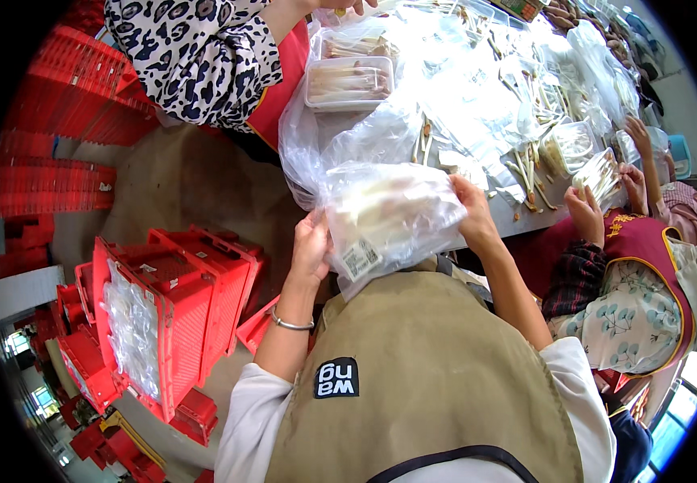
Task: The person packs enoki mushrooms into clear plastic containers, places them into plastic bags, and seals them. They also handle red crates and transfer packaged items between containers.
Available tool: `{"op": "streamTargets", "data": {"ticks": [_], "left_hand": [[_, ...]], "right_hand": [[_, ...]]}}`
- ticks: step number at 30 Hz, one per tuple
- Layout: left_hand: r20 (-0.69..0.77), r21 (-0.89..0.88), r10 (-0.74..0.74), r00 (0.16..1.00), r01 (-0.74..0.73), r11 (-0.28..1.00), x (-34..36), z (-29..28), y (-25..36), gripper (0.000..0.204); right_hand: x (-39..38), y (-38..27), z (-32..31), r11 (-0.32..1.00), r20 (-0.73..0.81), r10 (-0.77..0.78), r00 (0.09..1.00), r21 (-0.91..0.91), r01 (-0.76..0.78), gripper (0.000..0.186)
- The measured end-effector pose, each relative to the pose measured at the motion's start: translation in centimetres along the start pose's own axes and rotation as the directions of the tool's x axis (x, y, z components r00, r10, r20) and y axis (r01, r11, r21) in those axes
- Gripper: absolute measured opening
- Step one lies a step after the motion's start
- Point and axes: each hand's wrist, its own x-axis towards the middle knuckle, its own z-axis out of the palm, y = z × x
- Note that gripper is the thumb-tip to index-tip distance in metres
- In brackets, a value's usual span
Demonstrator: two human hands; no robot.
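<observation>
My left hand (310,245) grips the left side of a clear plastic bag (393,213) with pale, elongated contents and a square label near its lower corner. My right hand (471,205) has its fingers closed on the bag’s upper right. The bag is held in front of my torso, at the near edge of the worktable. Behind it lie crumpled plastic sheeting (364,141) and a clear container (347,87) of pale stalks.
Red crates (179,314) stand at lower left, stacked red ones (59,173) behind. A co-worker in leopard print (187,56) is at upper left; others (630,306) sit at right, one holding stalks (598,177). Loose stalks and plastic cover the table (529,225).
</observation>
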Motion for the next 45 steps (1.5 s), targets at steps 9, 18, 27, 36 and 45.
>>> {"op": "streamTargets", "data": {"ticks": [9, 18, 27, 36, 45], "left_hand": [[-0.115, 0.077, -0.098, 0.989, 0.107, 0.991, -4.3, 1.8, -2.1, 0.019], [-0.173, 0.265, -0.058, 0.983, 0.103, 0.959, -4.9, -0.6, -3.5, 0.028], [-0.134, 0.074, -0.139, 0.981, 0.149, 0.986, -7.3, -1.6, -4.5, 0.014], [0.087, -0.025, 0.011, 0.996, -0.009, 1.000, -8.3, 1.5, 2.1, 0.030], [0.034, 0.873, 0.791, 0.611, -0.403, 0.273, -5.9, 1.9, 3.3, 0.010]], "right_hand": [[-5.3, 1.4, 0.3, 0.932, 0.085, 0.302, 0.949, 0.185, -0.313, 0.020], [-6.3, 1.1, 0.3, 0.933, 0.135, 0.359, 0.923, -0.022, -0.360, 0.014], [-7.0, 3.5, -0.4, 0.832, 0.167, 0.377, 0.911, 0.371, -0.412, 0.012], [-5.2, -3.6, 0.5, 0.951, 0.011, 0.112, 0.994, -0.292, -0.104, 0.022], [-4.3, -7.0, -1.7, 0.776, -0.203, -0.229, 0.952, -0.629, 0.052, 0.013]]}}
